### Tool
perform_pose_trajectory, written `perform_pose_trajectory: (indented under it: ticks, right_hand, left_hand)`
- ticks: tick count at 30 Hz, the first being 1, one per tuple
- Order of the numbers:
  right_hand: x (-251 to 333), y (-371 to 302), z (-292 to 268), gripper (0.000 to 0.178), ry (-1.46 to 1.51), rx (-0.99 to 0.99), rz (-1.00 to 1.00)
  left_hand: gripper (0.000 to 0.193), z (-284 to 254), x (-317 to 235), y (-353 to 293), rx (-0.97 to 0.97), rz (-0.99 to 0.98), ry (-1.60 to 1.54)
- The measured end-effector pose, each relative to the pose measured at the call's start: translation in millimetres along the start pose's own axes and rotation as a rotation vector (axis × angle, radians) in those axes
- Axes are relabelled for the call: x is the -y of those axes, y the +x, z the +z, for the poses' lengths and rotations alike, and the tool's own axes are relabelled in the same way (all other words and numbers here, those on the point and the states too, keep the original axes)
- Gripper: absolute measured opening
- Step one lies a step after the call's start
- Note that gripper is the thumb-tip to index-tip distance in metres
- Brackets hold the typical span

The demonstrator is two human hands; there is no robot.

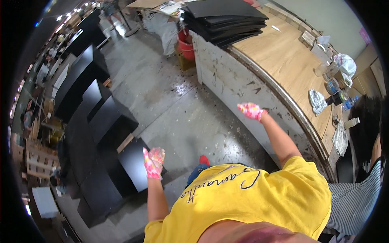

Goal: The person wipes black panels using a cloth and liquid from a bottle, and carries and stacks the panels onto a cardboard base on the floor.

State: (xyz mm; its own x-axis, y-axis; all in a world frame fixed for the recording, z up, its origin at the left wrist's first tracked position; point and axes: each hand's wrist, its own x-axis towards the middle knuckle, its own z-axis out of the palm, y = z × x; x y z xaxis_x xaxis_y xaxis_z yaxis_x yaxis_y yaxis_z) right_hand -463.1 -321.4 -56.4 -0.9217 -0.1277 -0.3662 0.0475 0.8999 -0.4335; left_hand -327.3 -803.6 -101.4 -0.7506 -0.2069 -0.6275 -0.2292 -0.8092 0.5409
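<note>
Stands on a grey, stained floor between box-shaped black pieces on the left and a wooden worktop on the right. Wears a yellow shirt and a red shoe. Holds the left hand open in a patterned pink glove, thumb parted from the fingers, with nothing visible in its grasp. Has it in front of a glossy black board, nearest of the pieces; cannot tell whether touching. Extends the right hand, gloved alike, fingers loosely straight and close together, with nothing visible in them. Has it near the worktop's pale, smeared side panel. At the worktop's far end, a stack of black boards; below, a red bucket. Along the right edge, a blue-labelled bottle, crumpled silvery wrap and a white bag. Beyond, another person's striped clothing.
</note>
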Motion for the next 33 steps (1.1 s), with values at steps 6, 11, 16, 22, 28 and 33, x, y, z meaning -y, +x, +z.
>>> perform_pose_trajectory:
  ticks: [6, 11, 16, 22, 28, 33]
  right_hand:
    - [-54.4, 95.4, -197.6, 0.05, 0.267, -0.58, -0.089]
    - [-62.7, 184.5, -354.6, 0.057, 0.199, -0.95, -0.004]
    - [-106.2, 302.7, -452.4, 0.078, -0.006, -0.786, 0.273]
    - [-104.9, 381.1, -472.4, 0.081, 0.1, -0.376, 0.344]
    - [-95.7, 357.9, -465.3, 0.082, 0.068, -0.311, 0.369]
    - [-88.3, 346.3, -434.6, 0.075, -0.066, -0.447, 0.301]
  left_hand:
    - [0.081, 213.7, -65.5, 139.2, 0.308, -0.055, 0.208]
    - [0.092, 394.0, -88.0, 198.8, 0.46, 0.011, 0.372]
    - [0.113, 524.6, -56.2, 234.8, 0.447, -0.027, 0.509]
    - [0.098, 606.9, -41.5, 272.1, 0.503, -0.065, 0.667]
    - [0.061, 646.4, -37.6, 238.8, 0.534, -0.066, 0.535]
    - [0.056, 632.2, -58.4, 246.6, 0.528, -0.04, 0.596]
